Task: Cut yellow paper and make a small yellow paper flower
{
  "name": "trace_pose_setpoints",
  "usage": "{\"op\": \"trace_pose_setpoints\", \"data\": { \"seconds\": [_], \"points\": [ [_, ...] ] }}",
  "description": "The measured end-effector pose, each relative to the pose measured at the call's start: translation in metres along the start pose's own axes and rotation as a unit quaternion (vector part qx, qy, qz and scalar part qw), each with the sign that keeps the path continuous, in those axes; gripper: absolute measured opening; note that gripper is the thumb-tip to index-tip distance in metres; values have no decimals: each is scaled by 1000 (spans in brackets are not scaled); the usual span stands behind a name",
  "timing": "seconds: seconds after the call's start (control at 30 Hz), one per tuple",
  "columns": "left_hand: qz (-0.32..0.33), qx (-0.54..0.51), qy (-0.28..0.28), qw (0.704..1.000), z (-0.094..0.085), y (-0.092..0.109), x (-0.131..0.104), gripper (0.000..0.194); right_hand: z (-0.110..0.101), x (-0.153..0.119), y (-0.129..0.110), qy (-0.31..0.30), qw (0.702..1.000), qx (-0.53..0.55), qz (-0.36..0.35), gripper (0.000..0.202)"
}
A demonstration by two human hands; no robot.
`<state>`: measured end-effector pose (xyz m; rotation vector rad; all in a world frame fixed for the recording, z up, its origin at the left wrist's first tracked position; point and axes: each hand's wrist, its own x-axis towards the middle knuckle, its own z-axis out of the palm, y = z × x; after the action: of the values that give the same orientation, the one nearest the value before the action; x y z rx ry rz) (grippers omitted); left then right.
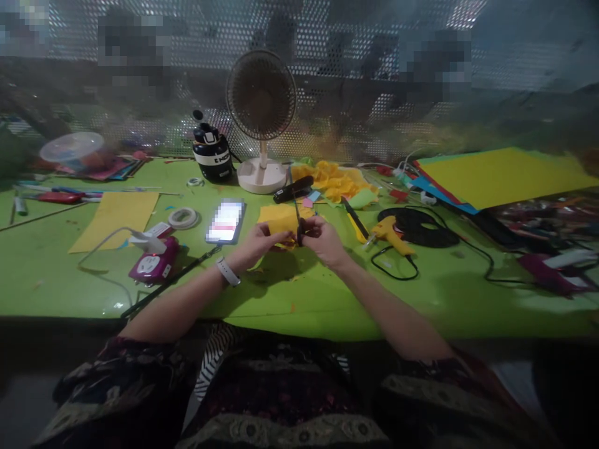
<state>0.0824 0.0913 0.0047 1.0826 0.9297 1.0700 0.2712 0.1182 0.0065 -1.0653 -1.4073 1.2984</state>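
Note:
A piece of yellow paper (277, 218) is pinched in my left hand (261, 242), held just above the green table. My right hand (324, 242) is closed around the dark handles of a pair of scissors (300, 226), whose blades point away from me along the paper's right side. Whether the blades are apart I cannot tell. Small yellow scraps (294, 278) lie on the table below my hands. Beyond them is a heap of crumpled orange-yellow paper (330, 179). A black-and-yellow cutter knife (355, 219) rests to the right of my right hand.
A lit phone (225, 221), a tape roll (183, 218) and a purple power adapter (154, 260) are on the left. A fan (262, 178) and a dark bottle (212, 159) stand behind. A yellow glue gun (392, 236) with its cable and stacked coloured sheets (505, 178) occupy the right.

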Motion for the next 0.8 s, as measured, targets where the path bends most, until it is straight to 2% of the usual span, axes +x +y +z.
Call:
{"op": "trace_pose_setpoints", "data": {
  "seconds": [0.2, 0.33, 0.47, 0.67, 0.8],
  "points": [
    [-17, -42, 34, 998, -4, 0, 1, 39, -3, -1, -4, -20, 999, 9, 28, 54],
    [4, -73, 42, 996, -7, 3, 1, 42, -5, -5, -9, -71, 996, -10, 60, 46],
    [22, -55, 42, 997, -7, 4, 1, 40, -2, -9, -11, -99, 992, -31, 76, 47],
    [36, -86, 115, 989, -8, 14, 2, 40, -1, -11, -15, -91, 991, -59, 78, 52],
    [31, -134, 144, 980, -11, 18, 3, 40, 1, -13, -17, -114, 985, -76, 102, 53]
  ]
}}
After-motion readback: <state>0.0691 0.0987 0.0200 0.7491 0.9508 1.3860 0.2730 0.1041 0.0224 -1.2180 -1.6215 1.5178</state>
